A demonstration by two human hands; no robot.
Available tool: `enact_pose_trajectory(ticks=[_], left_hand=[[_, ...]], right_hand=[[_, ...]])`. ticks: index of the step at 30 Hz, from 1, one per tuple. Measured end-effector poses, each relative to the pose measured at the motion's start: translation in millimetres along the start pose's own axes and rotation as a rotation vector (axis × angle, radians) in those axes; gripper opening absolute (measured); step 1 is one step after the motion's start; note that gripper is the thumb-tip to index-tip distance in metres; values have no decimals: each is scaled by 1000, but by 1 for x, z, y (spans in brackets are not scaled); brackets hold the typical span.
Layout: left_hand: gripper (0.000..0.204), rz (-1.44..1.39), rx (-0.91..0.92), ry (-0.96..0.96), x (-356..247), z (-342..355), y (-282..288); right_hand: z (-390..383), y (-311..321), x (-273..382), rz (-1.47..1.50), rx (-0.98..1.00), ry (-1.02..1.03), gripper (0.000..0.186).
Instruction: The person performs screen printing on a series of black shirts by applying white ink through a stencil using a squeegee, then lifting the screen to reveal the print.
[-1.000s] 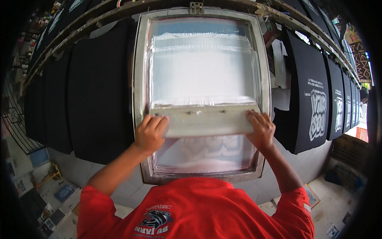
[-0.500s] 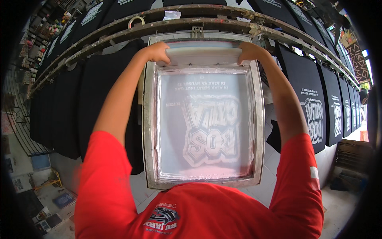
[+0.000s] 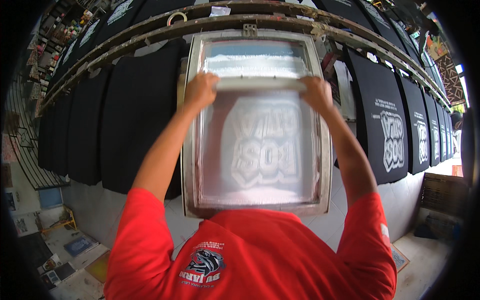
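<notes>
A screen printing frame [image 3: 189,170] lies flat in front of me, and white lettering [image 3: 265,157] shows through its pale mesh. Across the upper part of the mesh lies a squeegee [image 3: 257,84], its long bar running from side to side. My left hand [image 3: 201,92] is closed round the bar's left end. At the other end my right hand [image 3: 317,94] grips it likewise, fingers curled over the far side. Beyond the bar, a smeared band of white ink [image 3: 255,66] spans the mesh. The squeegee's lower edge is hidden from me.
Black shirts [image 3: 137,115] lie in a row to the left; printed black shirts [image 3: 382,115] continue on the right. Behind the frame runs a stained rail [image 3: 150,36] with a metal hinge [image 3: 249,30] and a tape roll [image 3: 176,19]. More shirts lie past the rail.
Both hands have drawn the squeegee toward me, from the far end of the mesh. White ink now shows behind it. The view has shifted slightly.
</notes>
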State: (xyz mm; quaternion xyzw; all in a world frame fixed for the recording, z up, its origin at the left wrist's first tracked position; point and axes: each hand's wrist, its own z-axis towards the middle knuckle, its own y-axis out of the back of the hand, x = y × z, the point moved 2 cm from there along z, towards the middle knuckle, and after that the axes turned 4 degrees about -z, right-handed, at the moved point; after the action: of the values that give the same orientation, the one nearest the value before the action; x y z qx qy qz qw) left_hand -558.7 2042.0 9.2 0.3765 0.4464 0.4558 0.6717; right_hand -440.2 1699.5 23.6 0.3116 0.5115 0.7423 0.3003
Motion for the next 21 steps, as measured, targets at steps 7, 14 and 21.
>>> enact_pose_trajectory(ticks=[7, 14, 21], left_hand=[[28, -92, 9, -23, -63, -48, 86], [41, -181, 153, 43, -146, -223, 102], [42, -204, 213, 34, -180, -290, 96]], right_hand=[[-66, 89, 40, -44, 16, -19, 25], [-247, 113, 100, 41, 116, 27, 34], [-328, 109, 133, 92, 146, -50, 37]])
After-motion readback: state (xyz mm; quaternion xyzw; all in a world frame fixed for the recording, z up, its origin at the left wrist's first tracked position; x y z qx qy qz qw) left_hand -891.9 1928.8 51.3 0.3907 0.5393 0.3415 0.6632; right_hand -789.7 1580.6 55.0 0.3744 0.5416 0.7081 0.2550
